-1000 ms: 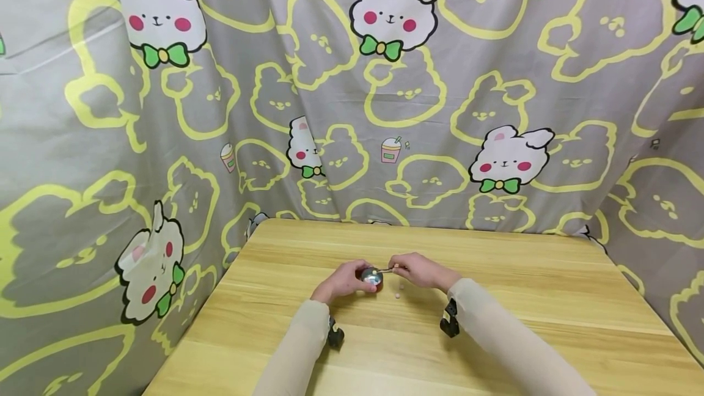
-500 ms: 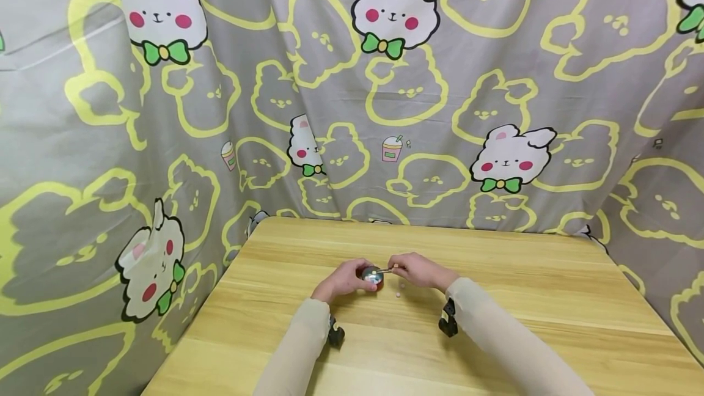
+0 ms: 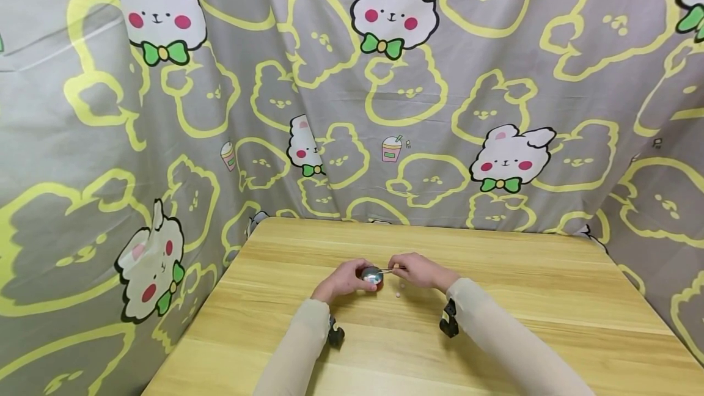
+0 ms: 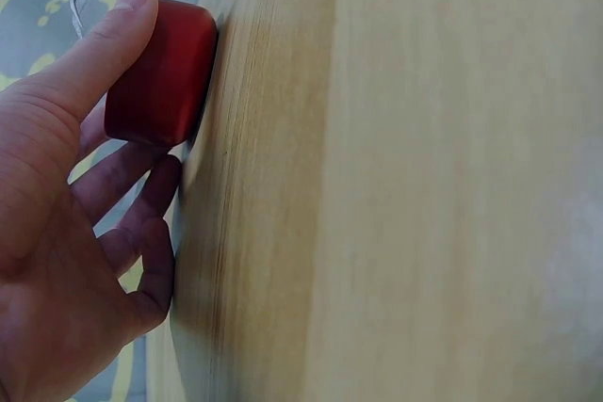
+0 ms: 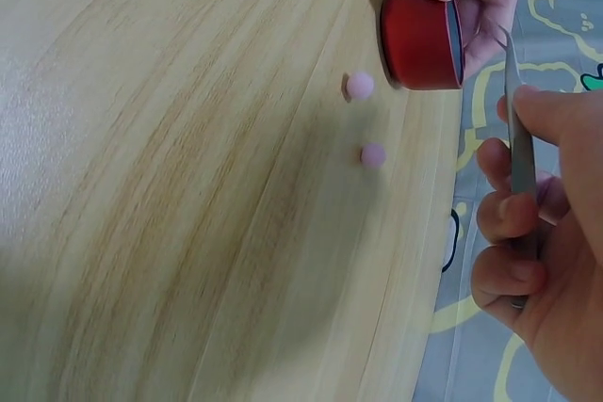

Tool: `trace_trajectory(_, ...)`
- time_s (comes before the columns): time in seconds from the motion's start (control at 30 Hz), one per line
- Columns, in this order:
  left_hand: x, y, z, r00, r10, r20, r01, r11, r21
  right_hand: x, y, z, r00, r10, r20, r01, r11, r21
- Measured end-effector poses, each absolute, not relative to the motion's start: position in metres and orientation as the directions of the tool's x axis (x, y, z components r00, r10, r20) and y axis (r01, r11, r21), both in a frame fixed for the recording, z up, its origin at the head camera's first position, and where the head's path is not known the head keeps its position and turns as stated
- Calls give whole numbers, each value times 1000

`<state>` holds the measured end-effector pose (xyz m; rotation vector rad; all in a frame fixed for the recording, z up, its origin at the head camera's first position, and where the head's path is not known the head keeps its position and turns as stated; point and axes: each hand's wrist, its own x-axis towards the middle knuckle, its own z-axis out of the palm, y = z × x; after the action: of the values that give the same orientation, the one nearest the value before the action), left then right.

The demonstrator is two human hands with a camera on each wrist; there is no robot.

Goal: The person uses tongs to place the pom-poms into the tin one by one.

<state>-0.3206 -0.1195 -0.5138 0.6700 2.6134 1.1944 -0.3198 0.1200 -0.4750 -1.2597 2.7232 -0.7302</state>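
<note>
A small round red tin (image 3: 373, 280) stands on the table, its inside shiny in the head view. My left hand (image 3: 348, 278) grips it from the left, thumb (image 4: 104, 49) on the near side; in the left wrist view the other fingers curl below. Slim metal tweezers (image 5: 520, 152) are pinched in my right hand (image 3: 418, 269), with the thumb and curled fingers along their arms. Their tips reach over the tin's opening in the head view; whether they hold anything cannot be made out. Two pink balls, a nearer one (image 5: 373, 155) and another (image 5: 360, 86), lie on the table beside the tin.
The wooden table (image 3: 247, 353) extends around both hands. A grey curtain (image 3: 341, 78) with cartoon bunnies hangs behind the table and along its sides. Black wrist cameras, such as the right one (image 3: 449, 319), sit at both sleeves.
A small pale dot seen at the tweezers' tip over the tin is no longer visible there. Both hands and the tin stay nearly in place.
</note>
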Motion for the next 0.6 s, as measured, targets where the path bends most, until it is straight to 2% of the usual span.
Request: trace_trajectory(0.6,-318,-118,-510,-881,473,11,312,562,766,-315,129,-474,-674,-723,154,-702,560,-440)
